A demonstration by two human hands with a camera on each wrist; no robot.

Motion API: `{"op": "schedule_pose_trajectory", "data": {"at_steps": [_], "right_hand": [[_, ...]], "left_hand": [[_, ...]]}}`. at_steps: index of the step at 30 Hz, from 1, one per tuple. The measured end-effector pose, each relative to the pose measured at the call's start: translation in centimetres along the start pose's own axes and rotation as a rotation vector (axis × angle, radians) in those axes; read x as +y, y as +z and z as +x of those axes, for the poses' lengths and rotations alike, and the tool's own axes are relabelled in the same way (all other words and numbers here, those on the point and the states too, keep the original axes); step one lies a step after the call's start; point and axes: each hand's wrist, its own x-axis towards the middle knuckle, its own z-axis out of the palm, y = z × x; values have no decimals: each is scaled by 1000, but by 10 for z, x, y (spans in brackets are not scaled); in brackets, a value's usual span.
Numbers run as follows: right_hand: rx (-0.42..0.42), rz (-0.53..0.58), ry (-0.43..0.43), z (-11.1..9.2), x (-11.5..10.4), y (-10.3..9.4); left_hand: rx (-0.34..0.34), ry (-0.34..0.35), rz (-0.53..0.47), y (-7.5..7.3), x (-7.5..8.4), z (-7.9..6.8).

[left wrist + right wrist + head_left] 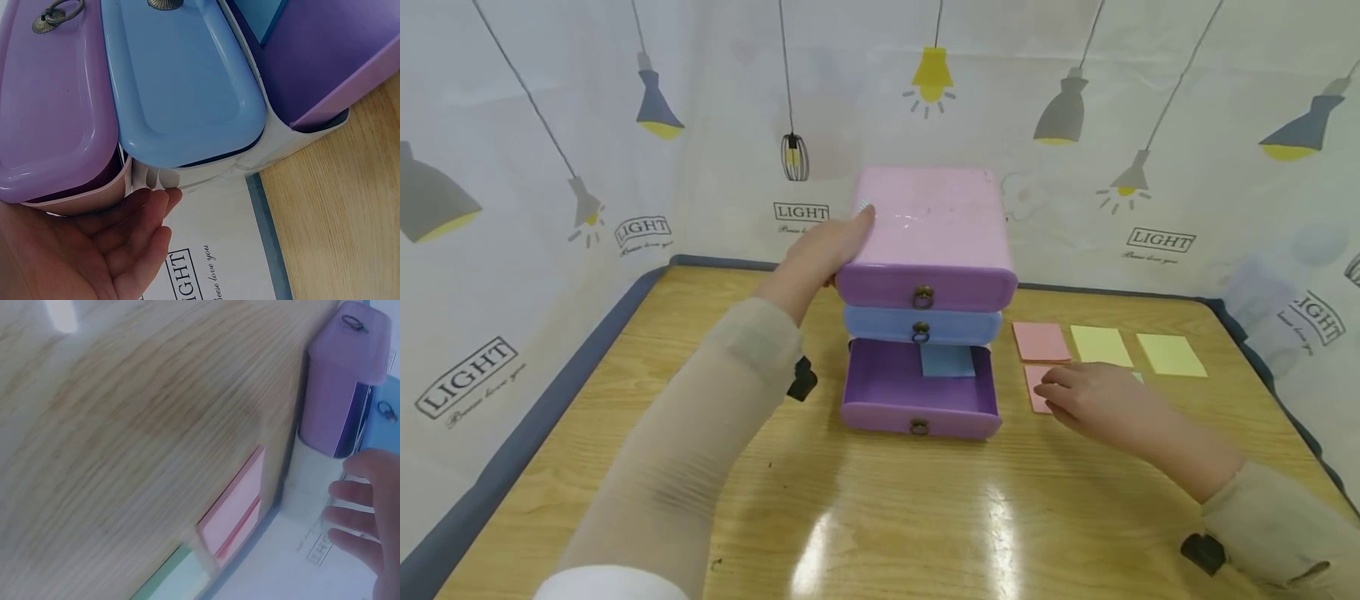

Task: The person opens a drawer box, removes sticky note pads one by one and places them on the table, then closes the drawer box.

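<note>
A small chest of drawers (932,217) stands on the table, with a pink top, a purple upper drawer (880,287) and a blue middle drawer (865,323). Its purple bottom drawer (880,419) is pulled out, and a blue sticky-note pad (947,362) lies inside. My left hand (831,247) rests against the chest's upper left side, thumb on the top edge; in the left wrist view its fingers are loosely bent. Over the near pink sticky-note pad (1037,396) is my right hand (1101,404), fingers relaxed; the right wrist view shows nothing in them.
Behind the near pink pad lies another pink pad (1041,342). Two yellow pads (1101,345) (1172,355) lie to its right. A green pad (181,575) is mostly hidden by my right hand in the head view. A lamp-printed curtain (715,167) surrounds the wooden table (887,517).
</note>
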Motion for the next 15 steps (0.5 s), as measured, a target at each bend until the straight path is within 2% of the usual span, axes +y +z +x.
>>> {"op": "schedule_pose_trajectory", "data": {"at_steps": [3, 7, 15], "right_hand": [[61, 3, -58, 11, -3, 4], [116, 9, -93, 23, -8, 6], [106, -12, -162, 43, -9, 6]], "left_hand": [[6, -6, 3, 1, -1, 1], [1, 1, 12, 1, -1, 1], [-4, 12, 17, 0, 0, 1]]}}
